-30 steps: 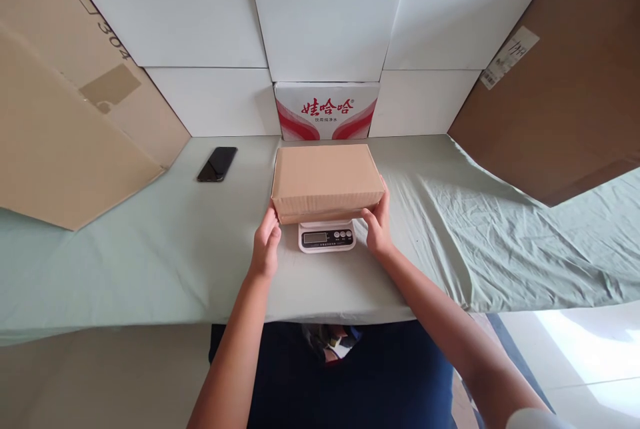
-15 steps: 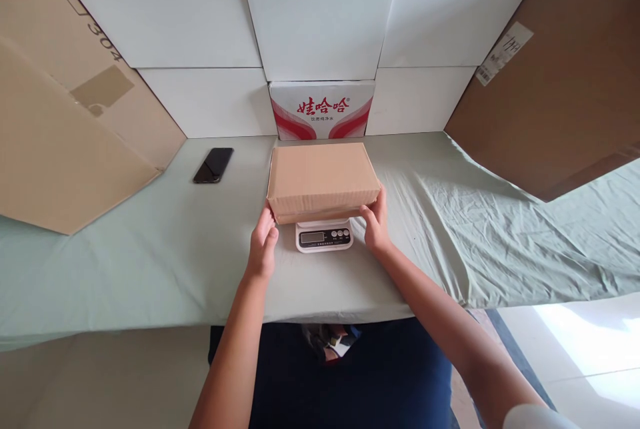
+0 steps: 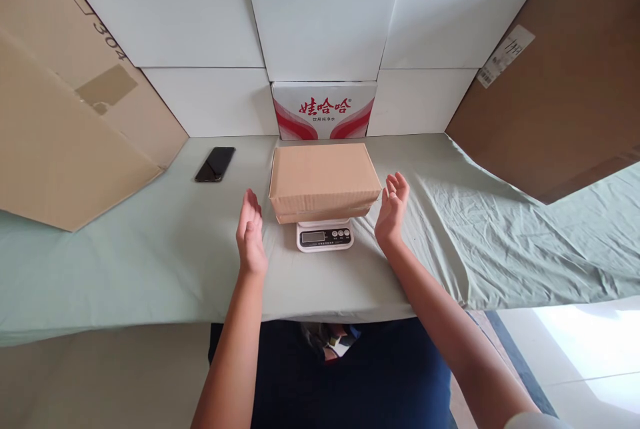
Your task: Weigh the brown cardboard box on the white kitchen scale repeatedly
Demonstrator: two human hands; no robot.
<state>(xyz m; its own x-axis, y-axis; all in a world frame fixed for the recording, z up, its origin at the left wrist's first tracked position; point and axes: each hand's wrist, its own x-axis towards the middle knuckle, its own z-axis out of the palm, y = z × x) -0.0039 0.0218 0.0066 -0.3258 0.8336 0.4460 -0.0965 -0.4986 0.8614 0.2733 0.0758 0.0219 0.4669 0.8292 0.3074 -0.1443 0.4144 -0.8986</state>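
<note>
A closed brown cardboard box (image 3: 325, 175) rests on a small white digital scale (image 3: 325, 237), covering its weighing plate. Only the scale's front panel shows, with a display and three round buttons; I cannot make out any reading. My left hand (image 3: 251, 232) is open beside the box's left side, fingers stretched forward and apart from the cardboard. On the other side, my right hand (image 3: 393, 210) is open with its fingers slightly bent, close to the box's right front corner. Neither hand holds anything.
A black phone (image 3: 215, 164) lies on the green tablecloth (image 3: 165, 262) to the left. Large cardboard panels stand at the left (image 3: 75, 122) and right (image 3: 545, 95). Behind the box are white panels (image 3: 325, 15) and a white-and-red printed carton (image 3: 324, 111).
Both hands have let go of the cardboard box and moved outward, the left hand to the left and the right hand to the right. The box stays on the scale.
</note>
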